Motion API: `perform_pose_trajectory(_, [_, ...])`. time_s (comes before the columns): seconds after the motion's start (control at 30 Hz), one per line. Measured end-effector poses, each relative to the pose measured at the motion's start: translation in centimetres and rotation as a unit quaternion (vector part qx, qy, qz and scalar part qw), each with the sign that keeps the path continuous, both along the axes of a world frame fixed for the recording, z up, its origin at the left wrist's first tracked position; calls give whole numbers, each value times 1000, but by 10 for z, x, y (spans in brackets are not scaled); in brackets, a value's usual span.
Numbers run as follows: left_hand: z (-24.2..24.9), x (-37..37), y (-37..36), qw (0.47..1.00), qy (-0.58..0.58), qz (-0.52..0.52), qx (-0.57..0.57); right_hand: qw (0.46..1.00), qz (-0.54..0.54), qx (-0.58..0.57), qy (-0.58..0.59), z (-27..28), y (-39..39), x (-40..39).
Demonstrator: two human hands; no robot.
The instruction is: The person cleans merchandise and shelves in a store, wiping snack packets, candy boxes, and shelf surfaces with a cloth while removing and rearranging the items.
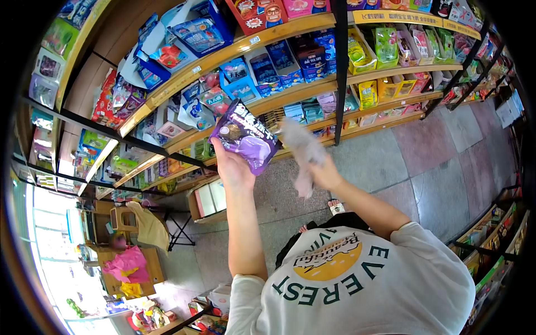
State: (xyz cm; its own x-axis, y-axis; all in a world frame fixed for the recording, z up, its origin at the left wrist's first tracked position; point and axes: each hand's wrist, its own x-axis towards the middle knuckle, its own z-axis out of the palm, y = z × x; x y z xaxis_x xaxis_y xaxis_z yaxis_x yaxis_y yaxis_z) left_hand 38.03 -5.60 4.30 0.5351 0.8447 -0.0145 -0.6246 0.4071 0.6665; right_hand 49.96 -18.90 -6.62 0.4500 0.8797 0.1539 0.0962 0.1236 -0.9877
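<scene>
My left hand [231, 167] is raised in front of the shelves and grips a purple snack packet [245, 139] by its lower edge, with the printed front facing me. Just to its right, my right hand [325, 174] holds a grey cloth [303, 153]; the cloth is blurred by motion and hangs close beside the packet. Both arms reach out from my white T-shirt [357, 285] with green lettering. My sandalled feet [335, 207] show on the floor below.
Long wooden shelves [290, 28] packed with several bagged and boxed snacks run across the top. An open cardboard box [207, 201] stands on the tiled floor [441, 167]. A second shelf [491, 240] is at the right, and a counter with pink cloth [125, 262] at lower left.
</scene>
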Motion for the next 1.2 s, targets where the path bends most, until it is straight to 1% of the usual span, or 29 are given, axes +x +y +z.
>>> perform_pose_trajectory(0.03, [0, -1, 2, 1000, 7, 6, 11, 969, -54, -2, 241, -8, 4, 1])
perform_pose_trajectory(0.1, [-6, -4, 6, 1000, 15, -8, 15, 967, -47, -17, 252, 49, 0, -2])
perform_pose_trajectory(0.13, [-6, 0, 1, 1000, 8, -13, 19, 991, -25, 7, 130, 59, 6, -3])
perform_pose_trajectory(0.17, [-7, 8, -9, 996, 46, -26, 67, 999, -17, 37, 11, 70, 12, -4])
perform_pose_trajectory(0.2, [-10, 17, -19, 989, 82, -42, 115, 965, 10, 101, -243, 71, 23, -6])
perform_pose_trajectory(0.23, [-40, 23, -16, 976, 107, 1, 191, 970, -10, 87, -225, 80, 37, -14])
perform_pose_trajectory(0.27, [-46, 27, -17, 985, 12, -27, 170, 975, -31, 74, -206, 91, 48, -21])
perform_pose_trajectory(0.33, [-21, 26, -21, 995, -18, -66, 74, 978, -28, 41, -204, 110, 63, -19])
perform_pose_trajectory(0.37, [-20, 29, -22, 995, -17, -69, 75, 980, -13, 8, -201, 115, 71, -15])
perform_pose_trajectory(0.4, [-19, 26, -25, 992, 68, -41, 100, 981, -15, 5, -192, 113, 85, -12])
perform_pose_trajectory(0.43, [-18, 25, -27, 981, 148, -12, 127, 977, -56, 6, -204, 107, 104, -2])
perform_pose_trajectory(0.47, [-16, 27, -33, 972, 165, -2, 167, 971, -97, 10, -218, 104, 117, 10])
perform_pose_trajectory(0.5, [-20, 27, -31, 971, 171, -5, 170, 971, -100, 11, -218, 113, 116, 19])
perform_pose_trajectory(0.57, [-25, 28, -30, 969, 173, -13, 173, 987, 51, -118, -100, 127, 110, 40])
perform_pose_trajectory(0.6, [-25, 29, -31, 973, 147, -53, 168, 987, 49, -119, -101, 120, 113, 52])
perform_pose_trajectory(0.63, [-25, 30, -30, 975, 122, -90, 161, 987, 53, -74, -134, 105, 120, 62])
perform_pose_trajectory(0.67, [-26, 30, -29, 975, 124, -91, 161, 984, 57, -29, -165, 87, 130, 72])
perform_pose_trajectory(0.73, [-31, 33, -24, 976, 76, -152, 138, 991, 110, -67, -43, 68, 141, 84])
perform_pose_trajectory(0.77, [-30, 34, -23, 981, 75, -160, 79, 999, 23, -41, -26, 71, 127, 85])
perform_pose_trajectory(0.8, [-25, 36, -22, 981, 73, -157, 83, 998, -63, -14, -10, 72, 116, 90])
perform_pose_trajectory(0.87, [-12, 38, -19, 986, -7, -166, 25, 970, -72, -30, 231, 46, 115, 115])
perform_pose_trajectory(0.93, [-5, 42, -11, 985, -19, -168, 31, 950, -133, 56, 278, 74, 83, 118])
perform_pose_trajectory(1.0, [7, 54, -4, 987, -13, -159, 22, 968, -107, 103, 203, 80, 60, 127])
perform_pose_trajectory(1.03, [12, 63, -4, 989, -22, -149, 11, 972, -114, 95, 184, 95, 51, 116])
perform_pose_trajectory(1.07, [8, 72, 0, 985, -42, -162, 34, 974, -125, 93, 164, 105, 41, 99])
perform_pose_trajectory(1.1, [12, 84, -3, 978, -58, -197, 26, 977, -193, 43, -77, 81, 45, 87])
perform_pose_trajectory(1.13, [13, 98, -14, 987, -10, -150, -60, 960, -185, 69, -201, 114, 29, 63])
perform_pose_trajectory(1.17, [21, 120, -34, 994, 44, -94, 42, 909, -161, 90, -374, 103, 44, 76])
perform_pose_trajectory(1.2, [18, 129, -33, 990, 62, -111, 54, 935, -173, 117, -288, 88, 53, 88])
